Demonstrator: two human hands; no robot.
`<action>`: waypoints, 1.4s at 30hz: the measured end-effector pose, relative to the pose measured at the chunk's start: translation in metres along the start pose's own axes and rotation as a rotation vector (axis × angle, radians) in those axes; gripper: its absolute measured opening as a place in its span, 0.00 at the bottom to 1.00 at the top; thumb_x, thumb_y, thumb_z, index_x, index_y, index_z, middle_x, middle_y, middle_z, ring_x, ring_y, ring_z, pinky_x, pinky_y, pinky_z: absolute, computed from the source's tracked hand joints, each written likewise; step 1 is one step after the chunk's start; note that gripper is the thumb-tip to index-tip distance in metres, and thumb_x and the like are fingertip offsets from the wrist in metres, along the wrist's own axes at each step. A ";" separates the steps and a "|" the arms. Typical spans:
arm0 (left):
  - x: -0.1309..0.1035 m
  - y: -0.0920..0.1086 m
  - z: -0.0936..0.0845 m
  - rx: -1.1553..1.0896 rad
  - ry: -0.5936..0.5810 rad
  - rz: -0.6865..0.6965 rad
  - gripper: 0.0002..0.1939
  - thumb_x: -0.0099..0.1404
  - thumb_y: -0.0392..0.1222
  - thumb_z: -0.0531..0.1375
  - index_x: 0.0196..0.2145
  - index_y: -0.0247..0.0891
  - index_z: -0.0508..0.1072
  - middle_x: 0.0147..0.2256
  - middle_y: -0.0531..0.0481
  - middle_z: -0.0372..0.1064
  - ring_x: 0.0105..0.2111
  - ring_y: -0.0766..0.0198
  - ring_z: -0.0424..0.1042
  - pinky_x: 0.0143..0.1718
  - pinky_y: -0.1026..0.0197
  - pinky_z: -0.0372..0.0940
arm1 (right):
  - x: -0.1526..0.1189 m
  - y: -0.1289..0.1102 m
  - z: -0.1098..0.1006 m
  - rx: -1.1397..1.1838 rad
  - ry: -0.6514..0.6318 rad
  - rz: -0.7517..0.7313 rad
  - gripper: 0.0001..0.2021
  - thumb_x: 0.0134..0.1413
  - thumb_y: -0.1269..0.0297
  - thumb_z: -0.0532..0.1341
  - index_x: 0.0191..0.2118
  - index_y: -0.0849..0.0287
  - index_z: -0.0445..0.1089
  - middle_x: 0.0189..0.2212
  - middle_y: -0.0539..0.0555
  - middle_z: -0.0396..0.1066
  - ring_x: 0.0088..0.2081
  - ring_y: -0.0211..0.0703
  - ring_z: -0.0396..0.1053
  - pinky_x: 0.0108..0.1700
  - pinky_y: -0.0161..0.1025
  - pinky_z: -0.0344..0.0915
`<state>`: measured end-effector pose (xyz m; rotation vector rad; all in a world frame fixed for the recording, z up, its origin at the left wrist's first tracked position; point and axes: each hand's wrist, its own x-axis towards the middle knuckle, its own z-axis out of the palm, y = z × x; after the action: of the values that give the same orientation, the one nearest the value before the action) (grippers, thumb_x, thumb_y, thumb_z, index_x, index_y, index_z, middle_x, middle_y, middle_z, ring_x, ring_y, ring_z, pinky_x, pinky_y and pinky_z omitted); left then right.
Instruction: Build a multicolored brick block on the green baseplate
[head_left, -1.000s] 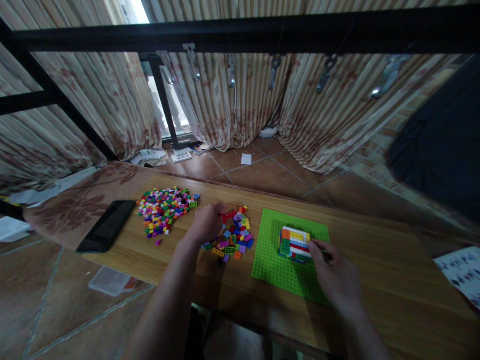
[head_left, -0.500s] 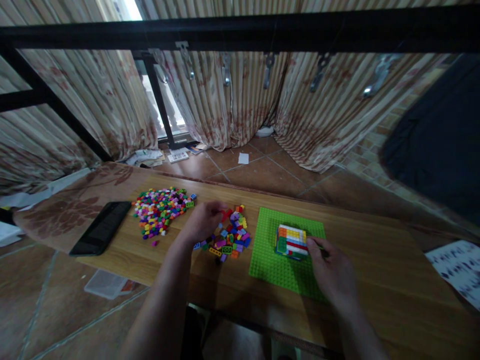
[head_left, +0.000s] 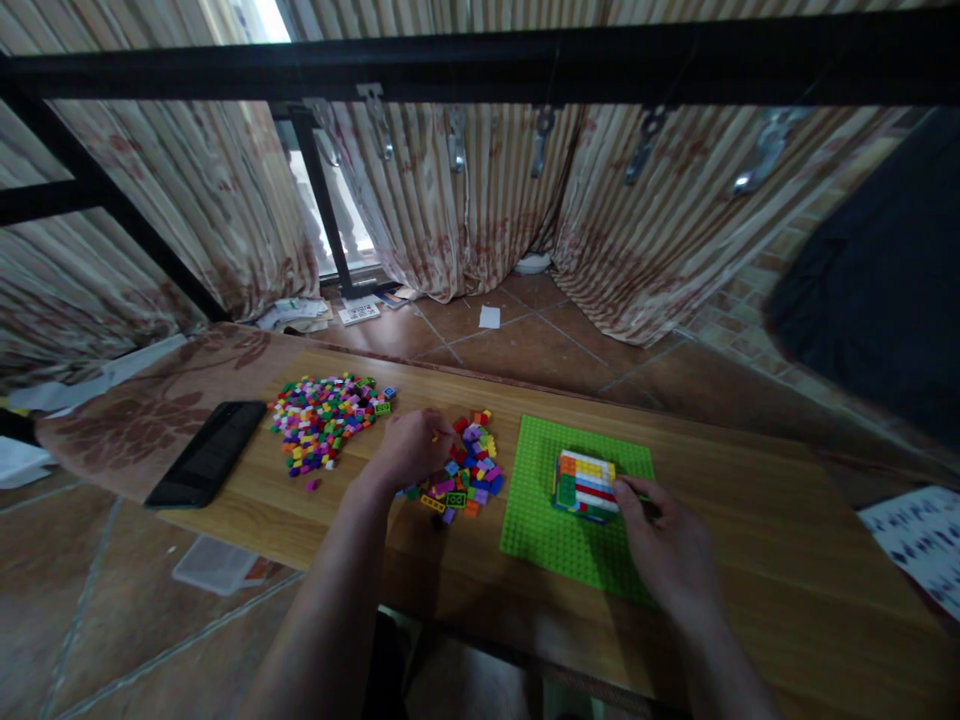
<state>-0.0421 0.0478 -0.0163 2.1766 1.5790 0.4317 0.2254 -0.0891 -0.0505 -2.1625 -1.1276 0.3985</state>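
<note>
My right hand (head_left: 667, 540) has its thumb and finger at the right side of a small block built of toy bricks (head_left: 586, 487), holding it. White, yellow, red, orange, blue and green pieces make up its top. The block stands on a green studded baseplate (head_left: 540, 540). My left hand (head_left: 418, 447) is at the left edge of a loose pile of mixed bricks (head_left: 476, 475). Its fingers are curled together, and what they hold, if anything, is hidden.
A bigger heap of small colourful bricks (head_left: 322, 415) lies at the left of the wooden table (head_left: 750, 520). A black phone (head_left: 206, 455) rests beside it. Below, a clear plastic box (head_left: 214, 563) is on the floor. A dark metal bar (head_left: 480, 70) crosses above.
My left hand has shifted slightly at the pile, its fingers more curled; the red piece at its fingertips no longer shows there. My right hand stays at the block.
</note>
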 end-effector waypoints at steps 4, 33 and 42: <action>0.005 0.000 0.007 0.142 0.037 -0.034 0.10 0.59 0.35 0.56 0.35 0.40 0.78 0.37 0.46 0.76 0.40 0.58 0.73 0.43 0.59 0.64 | 0.000 0.001 0.001 -0.004 0.006 -0.014 0.26 0.53 0.44 0.53 0.41 0.61 0.75 0.36 0.61 0.76 0.34 0.51 0.71 0.38 0.43 0.64; -0.029 0.080 0.043 -0.496 0.089 0.489 0.09 0.66 0.37 0.55 0.40 0.39 0.75 0.35 0.49 0.73 0.36 0.64 0.72 0.39 0.62 0.66 | -0.017 -0.016 -0.008 0.531 0.049 -0.236 0.14 0.52 0.54 0.64 0.43 0.54 0.74 0.36 0.52 0.74 0.35 0.42 0.70 0.39 0.39 0.67; -0.048 0.091 0.068 -0.521 -0.051 0.608 0.11 0.67 0.36 0.55 0.43 0.42 0.75 0.38 0.49 0.74 0.39 0.65 0.72 0.42 0.62 0.67 | -0.020 -0.007 -0.016 0.409 -0.131 -0.394 0.10 0.55 0.58 0.63 0.42 0.52 0.75 0.35 0.51 0.74 0.35 0.40 0.70 0.39 0.38 0.66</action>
<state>0.0507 -0.0326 -0.0303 2.1646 0.6360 0.8485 0.2184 -0.1088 -0.0347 -1.5385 -1.3735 0.5412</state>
